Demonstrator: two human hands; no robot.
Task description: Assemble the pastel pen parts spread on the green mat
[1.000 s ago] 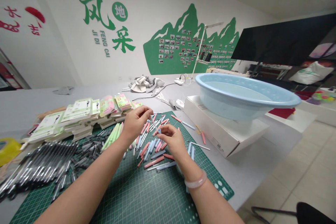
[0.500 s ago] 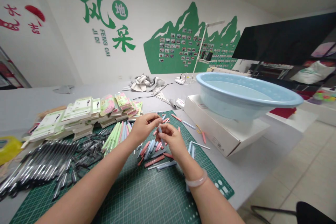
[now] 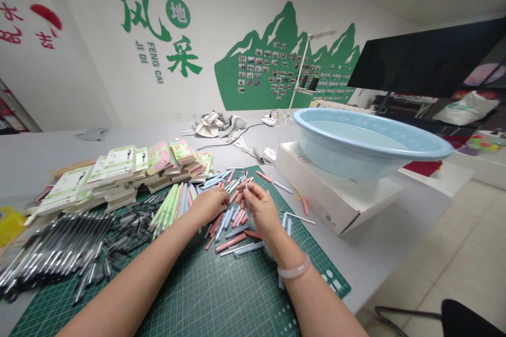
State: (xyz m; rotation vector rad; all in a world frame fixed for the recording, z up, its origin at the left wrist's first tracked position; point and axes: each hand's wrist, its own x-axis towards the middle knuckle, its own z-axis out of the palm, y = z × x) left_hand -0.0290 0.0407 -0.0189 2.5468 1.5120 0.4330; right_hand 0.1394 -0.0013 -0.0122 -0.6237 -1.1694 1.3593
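My right hand (image 3: 263,210) is closed around a pale blue pen barrel (image 3: 247,201), held upright above the heap, with a thin tip showing over the fingers. My left hand (image 3: 211,204) is low over the heap of pen parts, its fingers curled together at the left side; what lies between them is hidden. Loose blue, pink and red pen parts (image 3: 231,242) and thin white refills are spread on a green cutting mat (image 3: 190,279). Left of my left hand lies a row of light green, pink and blue pens (image 3: 172,204).
Black pens (image 3: 55,247) lie in rows at the left, in front of stacked small boxes (image 3: 114,164). A blue basin (image 3: 363,152) rests on a white box (image 3: 336,200) at the right. Cloth pieces (image 3: 215,125) and a cable lie at the back.
My left hand has parted from my right and dropped to the pen parts on the left. My right hand keeps the blue barrel, now turned upright.
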